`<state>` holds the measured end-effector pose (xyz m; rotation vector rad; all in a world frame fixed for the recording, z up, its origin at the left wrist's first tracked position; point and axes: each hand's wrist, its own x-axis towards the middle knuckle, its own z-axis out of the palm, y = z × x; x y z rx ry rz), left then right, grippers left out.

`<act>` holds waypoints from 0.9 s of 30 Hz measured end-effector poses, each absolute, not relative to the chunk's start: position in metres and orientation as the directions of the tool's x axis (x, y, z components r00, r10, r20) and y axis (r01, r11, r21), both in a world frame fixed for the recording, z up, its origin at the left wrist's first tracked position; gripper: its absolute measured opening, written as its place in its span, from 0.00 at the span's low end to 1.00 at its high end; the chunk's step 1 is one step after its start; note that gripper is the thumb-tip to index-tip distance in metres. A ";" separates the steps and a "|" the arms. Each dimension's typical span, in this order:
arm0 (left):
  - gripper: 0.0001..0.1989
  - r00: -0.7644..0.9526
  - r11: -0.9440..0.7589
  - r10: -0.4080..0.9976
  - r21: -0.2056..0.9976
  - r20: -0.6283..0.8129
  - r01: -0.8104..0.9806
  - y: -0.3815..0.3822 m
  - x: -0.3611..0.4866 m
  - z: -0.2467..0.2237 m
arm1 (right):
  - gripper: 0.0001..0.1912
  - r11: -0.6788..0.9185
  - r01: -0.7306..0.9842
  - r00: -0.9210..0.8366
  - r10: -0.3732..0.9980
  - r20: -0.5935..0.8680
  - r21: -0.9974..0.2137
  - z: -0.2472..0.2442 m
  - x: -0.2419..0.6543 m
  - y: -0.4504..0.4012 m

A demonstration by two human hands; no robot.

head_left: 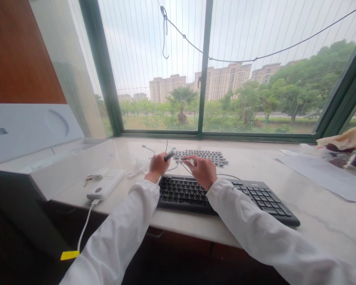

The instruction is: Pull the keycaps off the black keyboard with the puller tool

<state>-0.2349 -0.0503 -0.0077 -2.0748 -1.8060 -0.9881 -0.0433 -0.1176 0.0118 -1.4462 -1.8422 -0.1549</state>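
A black keyboard (184, 194) lies at the front of the table; its left part shows bare key sockets, while keys sit on its right part. My left hand (158, 165), above the keyboard's back left corner, is wrapped round a dark pen-like tool (169, 154). Just behind the keyboard, my right hand (202, 170) has thumb and forefinger pinched close together over the front of the loose keycaps (203, 154). Whatever small thing may be between those fingertips is too small to make out. The keycaps are laid out in rows on the tabletop.
At the left stands an open white box (74, 166). Beside it are a white power bank (106, 184) with a cable and some keys (92, 178). Thin cables (148, 149) lie behind my left hand. Papers (326, 174) lie at the right, below the window.
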 end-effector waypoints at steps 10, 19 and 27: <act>0.15 0.039 -0.185 0.845 0.224 0.533 0.957 -0.043 -0.235 -0.014 | 0.17 0.308 0.940 -0.222 0.879 0.422 -0.147 0.044 -0.008 -0.017; 0.13 0.026 -0.180 0.842 0.235 0.538 0.955 -0.039 -0.240 -0.015 | 0.16 0.193 0.981 -0.178 0.941 0.286 -0.026 0.034 -0.034 0.097; 0.15 0.035 -0.175 0.840 0.209 0.541 0.962 -0.040 -0.239 -0.012 | 0.13 0.197 0.980 -0.192 0.960 0.206 -0.005 0.008 -0.045 0.145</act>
